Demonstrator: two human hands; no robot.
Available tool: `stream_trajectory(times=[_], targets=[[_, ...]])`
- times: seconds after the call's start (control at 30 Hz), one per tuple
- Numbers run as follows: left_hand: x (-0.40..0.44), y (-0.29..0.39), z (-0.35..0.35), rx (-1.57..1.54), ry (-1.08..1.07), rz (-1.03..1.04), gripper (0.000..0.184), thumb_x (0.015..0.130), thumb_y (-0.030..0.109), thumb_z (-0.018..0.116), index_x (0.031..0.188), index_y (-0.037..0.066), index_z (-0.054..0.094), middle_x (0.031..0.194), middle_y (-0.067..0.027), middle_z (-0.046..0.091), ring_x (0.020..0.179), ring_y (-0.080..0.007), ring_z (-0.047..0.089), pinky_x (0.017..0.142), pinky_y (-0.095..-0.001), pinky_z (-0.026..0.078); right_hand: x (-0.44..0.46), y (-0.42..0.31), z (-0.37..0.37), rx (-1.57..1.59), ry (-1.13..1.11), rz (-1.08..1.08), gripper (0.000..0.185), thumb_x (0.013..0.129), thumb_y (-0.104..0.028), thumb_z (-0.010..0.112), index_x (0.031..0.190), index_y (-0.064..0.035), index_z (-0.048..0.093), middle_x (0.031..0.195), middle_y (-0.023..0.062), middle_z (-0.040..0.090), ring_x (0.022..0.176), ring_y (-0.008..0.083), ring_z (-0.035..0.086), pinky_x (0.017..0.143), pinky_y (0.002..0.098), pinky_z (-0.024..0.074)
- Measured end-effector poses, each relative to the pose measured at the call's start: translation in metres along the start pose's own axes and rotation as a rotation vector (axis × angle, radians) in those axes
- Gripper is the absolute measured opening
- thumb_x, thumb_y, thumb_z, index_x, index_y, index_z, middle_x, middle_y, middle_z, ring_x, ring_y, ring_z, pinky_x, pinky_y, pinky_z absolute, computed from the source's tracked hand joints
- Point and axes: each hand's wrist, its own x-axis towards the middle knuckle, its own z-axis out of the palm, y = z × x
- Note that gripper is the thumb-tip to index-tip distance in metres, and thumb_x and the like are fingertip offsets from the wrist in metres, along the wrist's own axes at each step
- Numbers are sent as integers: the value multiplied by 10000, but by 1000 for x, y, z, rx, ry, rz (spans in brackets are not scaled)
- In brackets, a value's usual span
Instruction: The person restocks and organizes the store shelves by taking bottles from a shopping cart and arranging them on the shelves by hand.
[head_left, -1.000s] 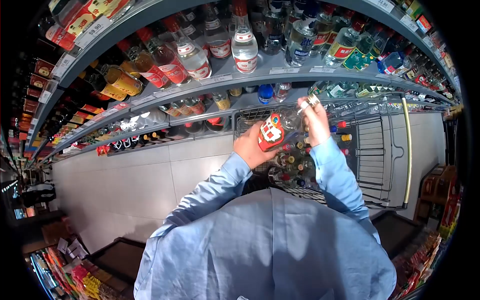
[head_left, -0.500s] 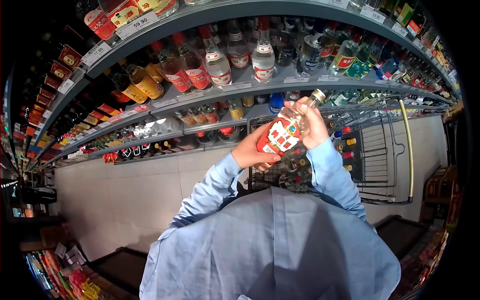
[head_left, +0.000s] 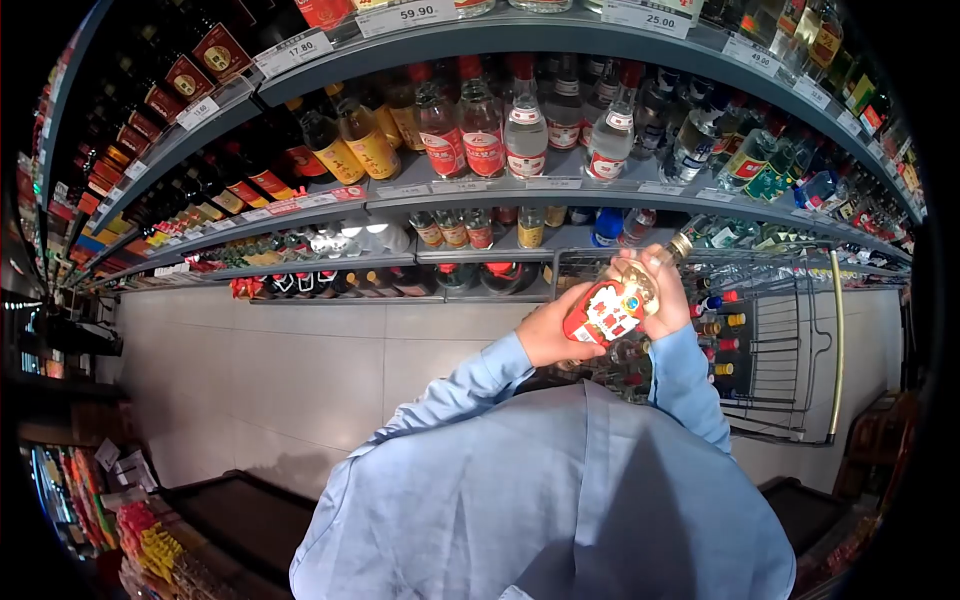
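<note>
A clear glass liquor bottle [head_left: 612,308] with a red and white label and a gold cap is held tilted in front of my body, its neck pointing up and right. Around its lower part, my left hand [head_left: 556,330] is closed with the thumb along the label. My right hand [head_left: 665,292] grips the bottle near the shoulder and neck. Below and behind the bottle stands a wire shopping cart [head_left: 780,345], where several bottles [head_left: 712,328] with red and yellow caps lie on their sides.
Ahead, a long grey shelf [head_left: 450,200] carries rows of bottles, with price tags [head_left: 415,13] along its edges. Tiled floor [head_left: 270,350] stretches to the left. Dark low platforms [head_left: 235,525] stand behind me, and colourful packets [head_left: 140,530] fill the lower left.
The view has swung a little, so the shelves sit differently in it. Both hands still hold the bottle, which now appears further right and lower in view.
</note>
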Motion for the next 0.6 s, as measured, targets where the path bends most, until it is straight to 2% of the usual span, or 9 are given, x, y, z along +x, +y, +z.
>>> stream_trajectory(times=[0.13,0.2,0.33,0.4,0.47,0.57,0.6], targets=[[-9,-5,-3,-65,-8,20,875,602,254,783,1300,43,299,1097,-112,556,992,-176,547,853,-283,429,-8,10,3,-60,-21,-7,68,858,-114,502,895,-70,465,970,152,572,836,280,600,754,387,500],[-14,0,-7,-37,-39,20,836,651,75,752,1318,23,251,1135,-65,508,1003,-120,502,852,-268,431,-9,15,4,-51,-13,3,72,862,-120,497,906,-75,463,988,154,572,840,276,600,756,388,501],[-20,4,-13,62,-42,-89,847,652,101,757,1325,33,246,1103,-68,532,972,-117,524,826,-259,446,-7,24,0,0,34,50,61,856,-107,504,902,-83,472,990,151,583,856,295,605,748,405,509],[-19,-6,-11,23,-45,-27,862,647,118,765,1326,31,242,1118,-76,529,982,-124,524,833,-262,443,-5,20,-2,-28,14,95,102,841,-93,525,922,-80,464,964,158,593,842,312,608,749,414,510],[-21,-4,-9,167,-16,-5,879,641,170,776,1324,28,241,1141,-99,529,1004,-154,532,856,-276,432,2,20,-17,-25,7,161,113,840,-98,527,924,-72,455,932,151,599,814,307,614,739,414,511],[-18,-4,-5,241,-53,-62,913,634,233,781,1330,28,227,1121,-123,546,1009,-177,545,855,-281,433,-5,9,-1,-37,176,219,162,848,-183,555,911,-73,455,876,137,607,779,278,618,696,396,510],[-16,-6,-3,262,-44,-51,921,629,241,787,1329,29,227,1127,-125,544,1013,-179,543,857,-283,432,-3,10,-6,-5,171,220,179,847,-230,568,846,-72,483,867,136,608,763,270,618,676,383,508]])
